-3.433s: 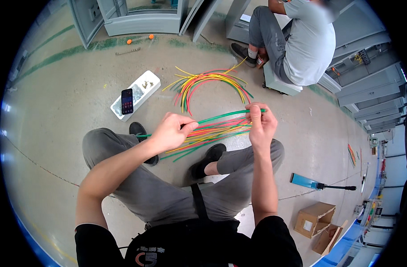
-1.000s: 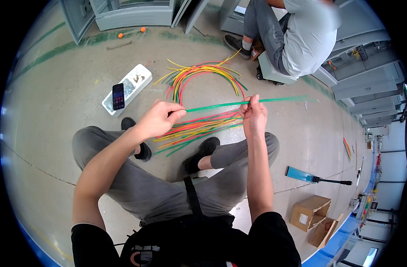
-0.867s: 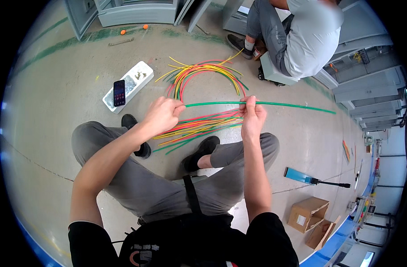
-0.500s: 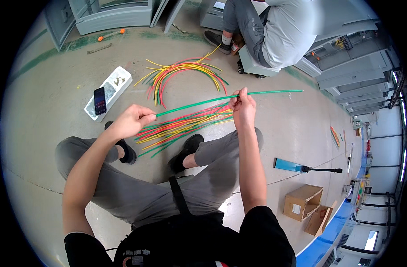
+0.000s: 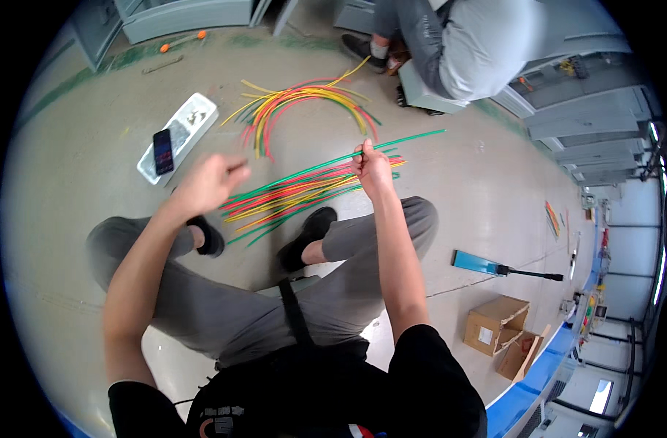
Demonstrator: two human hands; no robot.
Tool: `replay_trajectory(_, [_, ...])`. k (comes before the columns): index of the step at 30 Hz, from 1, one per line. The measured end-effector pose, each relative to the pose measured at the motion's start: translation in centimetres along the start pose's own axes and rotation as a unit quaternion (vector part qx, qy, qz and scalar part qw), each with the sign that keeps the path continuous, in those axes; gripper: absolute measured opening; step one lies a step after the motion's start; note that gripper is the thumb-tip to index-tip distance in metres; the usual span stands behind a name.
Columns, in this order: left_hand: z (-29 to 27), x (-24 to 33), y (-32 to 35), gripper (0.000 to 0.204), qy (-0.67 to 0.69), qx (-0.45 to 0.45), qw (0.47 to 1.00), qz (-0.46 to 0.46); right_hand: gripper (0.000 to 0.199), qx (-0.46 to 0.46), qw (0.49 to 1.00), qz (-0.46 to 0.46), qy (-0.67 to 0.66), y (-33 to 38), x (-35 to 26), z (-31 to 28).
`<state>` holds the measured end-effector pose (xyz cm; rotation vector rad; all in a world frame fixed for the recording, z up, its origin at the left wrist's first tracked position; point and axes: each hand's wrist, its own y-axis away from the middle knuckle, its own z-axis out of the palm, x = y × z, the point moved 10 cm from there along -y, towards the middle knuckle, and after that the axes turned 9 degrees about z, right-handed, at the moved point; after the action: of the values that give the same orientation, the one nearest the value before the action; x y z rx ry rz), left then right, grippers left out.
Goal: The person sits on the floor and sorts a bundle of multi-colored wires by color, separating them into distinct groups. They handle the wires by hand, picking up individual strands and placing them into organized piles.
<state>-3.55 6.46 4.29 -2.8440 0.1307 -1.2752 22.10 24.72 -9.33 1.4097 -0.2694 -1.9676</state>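
Note:
A long green wire is pinched between the thumb and fingers of my right hand, one end sticking out to the right. Its left part slants down over a bundle of straight red, yellow and green wires on the floor between my feet. My left hand is up at the left of that bundle, apart from the green wire. Motion smears its fingers, so their grip is unclear. Farther off lies a curved bundle of red, yellow and green wires.
A white tray with small pieces in it stands at the left, a phone resting on it. A co-worker sits at the far right near grey cabinets. A blue long-handled tool and cardboard box lie at the right.
My left hand has come off the green wire and moved slightly. My right hand has shifted left and a little nearer, carrying the wire with it.

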Motion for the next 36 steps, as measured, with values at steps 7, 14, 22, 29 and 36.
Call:
replay_trajectory(7, [-9.7, 1.3, 0.1, 0.025, -0.027, 0.174, 0.984, -0.005, 0.03, 0.11, 0.984, 0.142, 0.015, -7.4, 17.1, -5.9])
replay_trajectory(14, [-12.5, 2.0, 3.7, 0.02, 0.028, 0.215, 0.973, -0.078, 0.033, 0.28, 0.885, 0.255, 0.27, -8.6, 25.6, -11.4])
replay_trajectory(22, [-14.1, 2.3, 4.0, 0.015, -0.017, 0.212, 0.97, -0.113, 0.036, 0.174, 0.815, 0.007, 0.552, -18.8, 24.8, 2.9])
replay_trajectory(29, [-14.0, 2.4, 3.0, 0.016, 0.024, 0.171, 0.984, -0.035, 0.039, 0.263, 0.905, 0.136, 0.304, -25.8, 28.8, 4.3])
replay_trajectory(36, [-13.5, 2.0, 2.2, 0.01, 0.006, 0.153, 0.984, -0.094, 0.023, 0.303, 0.899, 0.024, 0.315, -25.1, 23.1, 4.9])
